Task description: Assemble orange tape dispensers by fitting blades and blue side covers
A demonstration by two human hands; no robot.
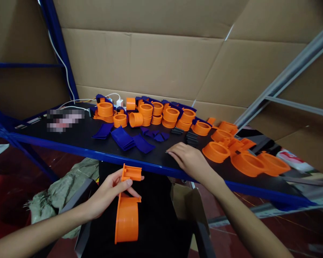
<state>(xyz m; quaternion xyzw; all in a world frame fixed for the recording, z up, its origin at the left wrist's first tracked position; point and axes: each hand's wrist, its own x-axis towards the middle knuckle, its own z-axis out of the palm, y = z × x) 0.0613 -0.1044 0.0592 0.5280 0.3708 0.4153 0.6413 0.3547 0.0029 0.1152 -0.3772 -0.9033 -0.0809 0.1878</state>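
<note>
My left hand (111,190) grips an orange plastic part (127,222) at its narrow middle, above my lap. This part has a wide ring at the lower end and a small channel-shaped piece at the top. My right hand (187,159) is over the front of the black tabletop (161,157), its fingers drawn together and pointing left. Anything between those fingertips is hidden. Just beyond it are small black strips (191,139). Dark blue flat pieces (123,138) and small blue triangular pieces (160,137) lie to its left.
Several orange ring parts (171,114), some with blue pieces attached, are stacked along the back. More orange rings (247,163) lie at the right. A white charger (120,103) with cables stands at the back left. A blue metal edge (97,154) borders the table; cardboard (156,64) rises behind.
</note>
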